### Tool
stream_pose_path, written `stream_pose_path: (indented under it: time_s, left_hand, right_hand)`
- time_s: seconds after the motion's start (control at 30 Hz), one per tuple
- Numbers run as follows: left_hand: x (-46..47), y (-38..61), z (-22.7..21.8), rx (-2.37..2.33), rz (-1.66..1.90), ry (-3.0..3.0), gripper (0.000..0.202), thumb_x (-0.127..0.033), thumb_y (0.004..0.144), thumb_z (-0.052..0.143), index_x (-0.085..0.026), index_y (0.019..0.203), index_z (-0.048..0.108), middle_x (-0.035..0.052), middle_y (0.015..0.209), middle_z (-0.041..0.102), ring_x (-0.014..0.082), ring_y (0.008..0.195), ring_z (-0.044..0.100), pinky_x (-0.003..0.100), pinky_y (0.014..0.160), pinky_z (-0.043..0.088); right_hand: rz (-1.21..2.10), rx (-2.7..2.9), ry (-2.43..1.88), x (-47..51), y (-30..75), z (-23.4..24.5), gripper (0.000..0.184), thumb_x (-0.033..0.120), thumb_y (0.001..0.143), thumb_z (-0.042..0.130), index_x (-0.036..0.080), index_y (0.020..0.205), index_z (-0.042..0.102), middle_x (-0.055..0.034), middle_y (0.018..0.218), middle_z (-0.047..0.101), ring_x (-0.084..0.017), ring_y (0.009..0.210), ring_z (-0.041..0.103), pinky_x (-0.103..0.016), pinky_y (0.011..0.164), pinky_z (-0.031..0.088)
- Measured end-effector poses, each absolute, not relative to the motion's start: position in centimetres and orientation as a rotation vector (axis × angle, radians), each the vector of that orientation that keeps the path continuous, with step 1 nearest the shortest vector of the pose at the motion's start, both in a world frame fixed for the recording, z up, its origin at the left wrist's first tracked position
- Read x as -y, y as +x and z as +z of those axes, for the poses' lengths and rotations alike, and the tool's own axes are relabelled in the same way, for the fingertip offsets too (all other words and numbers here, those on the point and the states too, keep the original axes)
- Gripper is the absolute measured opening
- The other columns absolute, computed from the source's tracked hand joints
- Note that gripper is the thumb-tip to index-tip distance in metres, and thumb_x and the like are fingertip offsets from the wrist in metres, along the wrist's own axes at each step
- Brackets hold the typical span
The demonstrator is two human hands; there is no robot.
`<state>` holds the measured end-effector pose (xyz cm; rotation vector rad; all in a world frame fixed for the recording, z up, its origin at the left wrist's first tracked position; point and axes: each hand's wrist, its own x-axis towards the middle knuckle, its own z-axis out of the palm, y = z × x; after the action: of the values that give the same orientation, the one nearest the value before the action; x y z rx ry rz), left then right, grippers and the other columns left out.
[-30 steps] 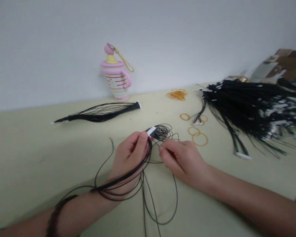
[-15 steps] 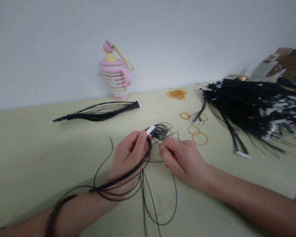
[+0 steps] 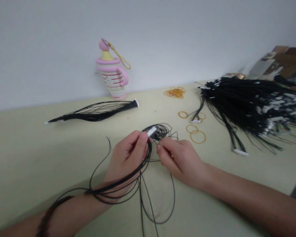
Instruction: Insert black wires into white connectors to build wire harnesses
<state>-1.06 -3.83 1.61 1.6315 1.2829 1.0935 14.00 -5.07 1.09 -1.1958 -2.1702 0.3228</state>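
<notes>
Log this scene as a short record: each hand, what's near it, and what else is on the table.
left hand: pinches a white connector, with black wires looped across the hand and wrist
right hand: fingertips at the wires, beside the connector
nearby: orange rubber bands
surface: pale green tabletop
also there: a loose bundle of black wires, a large heap of wire harnesses, a pink striped cup-shaped ornament

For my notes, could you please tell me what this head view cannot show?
Head view throughout:
Left hand: fingers hide where the black wires meet the white connector.
Right hand: fingers hide whether they pinch a wire.
Wire bundle: cut off by the right edge, its connectors blurred.
</notes>
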Motion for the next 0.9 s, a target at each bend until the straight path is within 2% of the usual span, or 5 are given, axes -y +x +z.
stream_pose_path:
  time_s: [0.33, 0.47, 0.6, 0.77, 0.9]
  left_hand:
    - [3.6, -0.7, 2.0, -1.138, 1.144, 1.433, 0.029, -0.038, 0.082, 0.044, -0.017, 0.063, 0.047, -0.003, 0.051, 0.042, 0.0076, 0.047, 0.038, 0.02, 0.043, 0.03]
    - [2.8, -0.7, 3.0, -0.837, 1.161, 1.103, 0.023, -0.033, 0.078, 0.051, -0.016, 0.063, 0.047, -0.0024, 0.054, 0.04, 0.0061, 0.046, 0.035, 0.019, 0.041, 0.032]
    - [2.1, -1.6, 4.5, -0.698, 1.005, 0.979, 0.023, -0.034, 0.073, 0.056, -0.017, 0.061, 0.048, -0.0031, 0.055, 0.037, 0.0038, 0.04, 0.029, 0.016, 0.032, 0.029]
    - [2.8, -2.2, 5.5, -0.648, 0.686, 1.06, 0.025, -0.039, 0.076, 0.051, -0.019, 0.06, 0.05, -0.0029, 0.047, 0.037, 0.0052, 0.033, 0.027, 0.018, 0.027, 0.023]
    - [3.6, -1.8, 5.2, -0.775, 0.554, 1.356, 0.031, -0.041, 0.079, 0.046, -0.018, 0.058, 0.051, -0.0011, 0.044, 0.042, 0.0066, 0.036, 0.034, 0.019, 0.033, 0.024]
  right_hand:
    - [0.453, 2.151, -1.019, 4.0, 14.4, 1.0, 0.018, 0.02, 0.084, 0.042, 0.013, 0.071, 0.052, 0.0035, 0.057, 0.045, -0.005, 0.049, 0.038, -0.017, 0.047, 0.029]
    - [0.876, 2.135, -0.879, 2.2, 15.9, 1.2, 0.021, 0.027, 0.084, 0.048, 0.012, 0.082, 0.062, 0.0006, 0.067, 0.054, -0.007, 0.058, 0.043, -0.018, 0.052, 0.035]
    - [1.35, 2.083, -0.8, 0.1, 17.9, 0.7, 0.018, 0.028, 0.078, 0.056, 0.012, 0.08, 0.065, 0.0019, 0.067, 0.056, -0.007, 0.059, 0.046, -0.019, 0.056, 0.039]
    - [1.669, 1.767, -0.818, -0.4, 18.6, 0.9, 0.013, 0.023, 0.073, 0.061, 0.011, 0.077, 0.064, 0.0029, 0.056, 0.057, -0.006, 0.049, 0.051, -0.018, 0.049, 0.042]
    - [1.828, 1.365, -0.803, -0.4, 18.3, 0.9, 0.014, 0.021, 0.071, 0.062, 0.01, 0.078, 0.062, -0.0034, 0.07, 0.065, -0.01, 0.061, 0.06, -0.022, 0.061, 0.049]
